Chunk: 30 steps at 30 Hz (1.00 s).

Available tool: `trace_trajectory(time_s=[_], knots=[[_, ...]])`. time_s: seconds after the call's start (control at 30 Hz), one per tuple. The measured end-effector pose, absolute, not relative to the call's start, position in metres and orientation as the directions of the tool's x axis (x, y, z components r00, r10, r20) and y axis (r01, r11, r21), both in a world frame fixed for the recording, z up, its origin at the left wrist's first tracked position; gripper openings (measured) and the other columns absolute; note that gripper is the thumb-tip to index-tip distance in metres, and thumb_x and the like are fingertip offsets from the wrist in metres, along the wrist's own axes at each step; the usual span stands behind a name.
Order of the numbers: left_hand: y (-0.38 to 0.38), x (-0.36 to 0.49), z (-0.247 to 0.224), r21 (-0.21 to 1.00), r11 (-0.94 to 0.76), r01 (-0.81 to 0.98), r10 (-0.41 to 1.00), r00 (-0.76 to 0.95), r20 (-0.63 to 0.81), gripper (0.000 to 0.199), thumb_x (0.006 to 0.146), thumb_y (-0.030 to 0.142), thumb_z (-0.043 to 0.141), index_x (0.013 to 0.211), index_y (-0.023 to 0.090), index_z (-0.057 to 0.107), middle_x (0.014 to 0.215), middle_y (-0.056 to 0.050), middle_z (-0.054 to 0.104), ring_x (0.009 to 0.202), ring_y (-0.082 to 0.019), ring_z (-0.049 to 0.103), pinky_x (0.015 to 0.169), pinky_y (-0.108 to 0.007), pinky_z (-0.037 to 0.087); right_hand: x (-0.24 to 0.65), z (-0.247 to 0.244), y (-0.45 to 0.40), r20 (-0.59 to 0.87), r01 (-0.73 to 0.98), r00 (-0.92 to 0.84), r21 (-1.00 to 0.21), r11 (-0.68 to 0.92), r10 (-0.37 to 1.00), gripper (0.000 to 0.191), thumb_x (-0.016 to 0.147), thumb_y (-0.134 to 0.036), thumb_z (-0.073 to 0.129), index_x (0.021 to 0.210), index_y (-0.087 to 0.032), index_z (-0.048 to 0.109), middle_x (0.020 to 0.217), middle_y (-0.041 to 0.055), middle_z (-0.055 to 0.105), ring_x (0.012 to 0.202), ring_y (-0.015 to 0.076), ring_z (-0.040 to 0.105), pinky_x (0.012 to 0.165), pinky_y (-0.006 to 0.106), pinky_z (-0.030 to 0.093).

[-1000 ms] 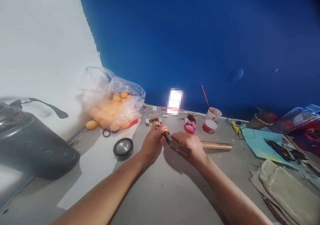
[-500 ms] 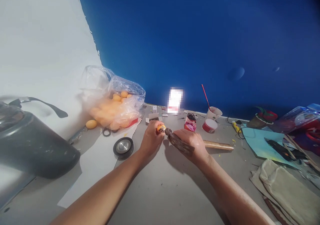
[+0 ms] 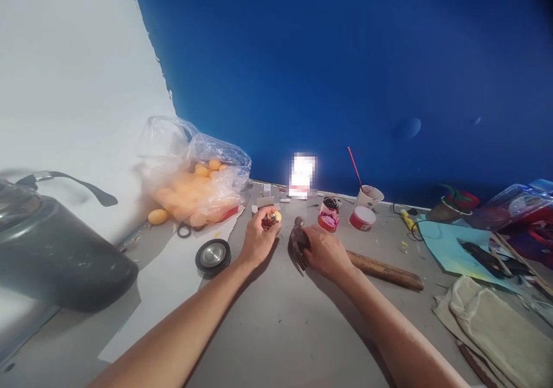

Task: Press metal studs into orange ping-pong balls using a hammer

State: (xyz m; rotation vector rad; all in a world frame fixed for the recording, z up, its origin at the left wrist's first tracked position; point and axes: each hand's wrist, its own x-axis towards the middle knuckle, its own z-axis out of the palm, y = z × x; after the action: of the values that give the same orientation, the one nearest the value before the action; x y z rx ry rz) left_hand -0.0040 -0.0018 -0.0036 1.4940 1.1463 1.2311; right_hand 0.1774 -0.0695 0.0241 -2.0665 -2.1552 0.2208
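My left hand (image 3: 258, 237) is closed around a small orange ball (image 3: 271, 220) with dark, shiny bits on the side facing me; what those bits are is too small to tell. My right hand (image 3: 326, 248) grips a claw hammer (image 3: 384, 269) close to its head, the wooden handle pointing out to the right. The rusty hammer head is low over the grey table, with its claw toward me. A gap separates it from the ball. Just behind my left hand stands a small open box (image 3: 260, 208), partly hidden by the fingers.
A plastic bag of orange balls (image 3: 190, 189) and a loose ball (image 3: 158, 216) lie left, near a roll of black tape (image 3: 213, 255) and a dark bottle (image 3: 64, 250). Behind my right hand stand a paint jar (image 3: 329, 215), a lid (image 3: 363, 217) and a paper cup (image 3: 372, 195). Cloth gloves (image 3: 492, 319) lie right.
The hammer head has moved away from the ball, right and down, and its handle now angles lower. My left hand has turned the ball slightly and still holds it.
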Motion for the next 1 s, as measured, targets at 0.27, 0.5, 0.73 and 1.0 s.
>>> trace_trajectory(time_s=[0.27, 0.5, 0.73, 1.0], knots=[[-0.005, -0.005, 0.002, 0.980, -0.199, 0.025, 0.972, 0.132, 0.194, 0.030, 0.082, 0.042, 0.074, 0.103, 0.022, 0.082, 0.090, -0.004, 0.075, 0.073, -0.017, 0.064, 0.070, -0.028, 0.054, 0.176, 0.029, -0.071, -0.048, 0.972, -0.081, -0.223, 0.069, 0.996, 0.024, 0.084, -0.013, 0.056, 0.105, -0.016, 0.067, 0.111, 0.0122, 0.069, 0.102, 0.0259, 0.064, 0.072, 0.032, 0.036], [-0.005, 0.000, -0.002, 0.961, 0.032, -0.274, 0.983, 0.181, 0.019, 0.049, 0.077, 0.051, 0.079, 0.112, 0.016, 0.076, 0.081, -0.002, 0.069, 0.053, -0.011, 0.057, 0.051, -0.026, 0.045, 0.175, 0.030, -0.073, -0.036, 0.979, -0.093, -0.183, 0.085, 0.995, 0.020, 0.082, -0.013, 0.057, 0.098, -0.018, 0.067, 0.104, 0.0104, 0.068, 0.097, 0.0252, 0.063, 0.072, 0.032, 0.036], [-0.008, -0.001, 0.005, 0.936, 0.171, -0.309, 0.961, 0.261, -0.089, 0.057, 0.073, 0.057, 0.085, 0.107, 0.014, 0.071, 0.065, 0.002, 0.060, 0.048, -0.011, 0.053, 0.041, -0.022, 0.040, 0.184, 0.030, -0.072, -0.015, 0.960, -0.173, -0.228, 0.165, 0.985, 0.012, 0.083, -0.013, 0.058, 0.088, -0.018, 0.067, 0.099, 0.0090, 0.065, 0.091, 0.0217, 0.062, 0.067, 0.029, 0.033], [-0.012, 0.002, 0.006, 0.945, 0.151, -0.291, 0.961, 0.267, -0.072, 0.061, 0.073, 0.059, 0.083, 0.111, 0.013, 0.074, 0.063, 0.002, 0.060, 0.048, -0.012, 0.052, 0.042, -0.024, 0.041, 0.187, 0.038, -0.074, -0.010, 0.932, -0.181, -0.320, 0.168, 0.983, 0.007, 0.083, -0.020, 0.064, 0.079, -0.021, 0.070, 0.089, 0.0027, 0.069, 0.076, 0.0163, 0.062, 0.060, 0.027, 0.031]])
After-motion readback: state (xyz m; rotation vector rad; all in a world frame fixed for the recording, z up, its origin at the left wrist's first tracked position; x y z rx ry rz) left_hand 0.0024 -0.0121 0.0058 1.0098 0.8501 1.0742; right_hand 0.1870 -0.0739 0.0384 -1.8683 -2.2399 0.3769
